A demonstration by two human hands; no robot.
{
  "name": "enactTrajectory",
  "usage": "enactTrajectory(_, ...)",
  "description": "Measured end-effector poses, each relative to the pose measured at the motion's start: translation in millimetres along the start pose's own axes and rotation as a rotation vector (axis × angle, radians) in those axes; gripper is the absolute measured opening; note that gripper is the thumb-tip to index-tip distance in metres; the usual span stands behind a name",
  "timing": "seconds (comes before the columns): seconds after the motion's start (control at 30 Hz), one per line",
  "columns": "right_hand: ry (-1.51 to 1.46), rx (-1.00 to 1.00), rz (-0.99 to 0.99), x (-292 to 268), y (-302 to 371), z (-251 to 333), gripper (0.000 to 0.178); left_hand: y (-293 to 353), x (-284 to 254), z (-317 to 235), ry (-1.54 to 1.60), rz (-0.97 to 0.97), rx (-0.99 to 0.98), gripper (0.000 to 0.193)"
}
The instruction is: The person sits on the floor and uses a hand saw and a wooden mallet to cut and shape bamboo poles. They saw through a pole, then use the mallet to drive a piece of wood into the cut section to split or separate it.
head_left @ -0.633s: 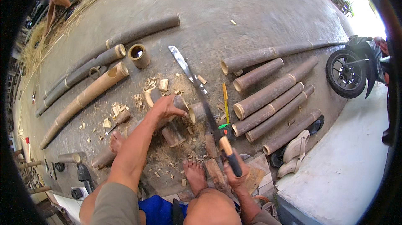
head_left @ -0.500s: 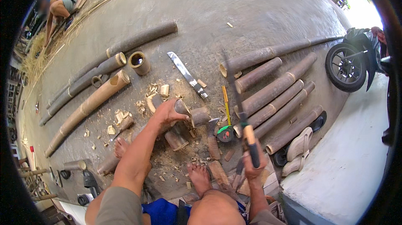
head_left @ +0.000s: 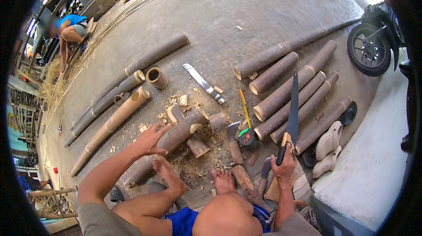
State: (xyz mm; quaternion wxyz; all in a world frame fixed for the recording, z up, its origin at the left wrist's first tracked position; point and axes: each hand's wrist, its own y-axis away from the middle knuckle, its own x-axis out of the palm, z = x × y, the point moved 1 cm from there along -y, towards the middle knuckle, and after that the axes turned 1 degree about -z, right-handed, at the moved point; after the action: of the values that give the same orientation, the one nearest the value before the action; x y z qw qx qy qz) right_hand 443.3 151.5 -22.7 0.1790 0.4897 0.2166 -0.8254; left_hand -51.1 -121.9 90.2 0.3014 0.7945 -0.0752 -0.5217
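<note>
A thick brown bamboo pole (head_left: 178, 131) lies slantwise in front of me, a notch cut near its far end. Spread fingers of my left hand (head_left: 151, 140) are at its left side; whether they touch it I cannot tell. My left foot (head_left: 167, 172) is against its near part. To the right, my right hand (head_left: 285, 163) is wrapped round the handle of a handsaw (head_left: 293, 113), its dark blade pointing away from me. Short bamboo offcuts (head_left: 198, 146) lie beside the pole among wood shavings.
A large knife (head_left: 202, 83), a tape measure (head_left: 247, 136) and a small hooked blade (head_left: 234, 125) lie ahead. Bamboo poles (head_left: 290, 86) lie at right, others (head_left: 110, 131) at left. Beyond are clogs (head_left: 329, 141) and a motorcycle wheel (head_left: 368, 49). Far left, a person (head_left: 72, 29) crouches by straw.
My left hand has let go near the pole's far end and drawn back left, fingers spreading. My right hand has shifted right and the saw is swung rightward. The view has turned somewhat.
</note>
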Motion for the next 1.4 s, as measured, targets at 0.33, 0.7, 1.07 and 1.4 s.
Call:
enactTrajectory(0.33,0.019,-0.140,0.112,35,-52,108,0.077,38,117,32,0.147,-0.275,-0.282,0.124)
enactTrajectory(0.7,-0.020,-0.663,0.561,133,-149,187,0.097,35,135,49,0.311,-0.413,-0.243,0.110)
enactTrajectory(1.07,-0.646,-0.312,0.961,108,-92,268,0.079,31,80,22,0.728,-0.311,-0.291,0.106)
enactTrajectory(1.4,-0.647,0.500,0.033,35,-124,63,0.071,68,123,57,0.506,-0.535,-0.435,0.105)
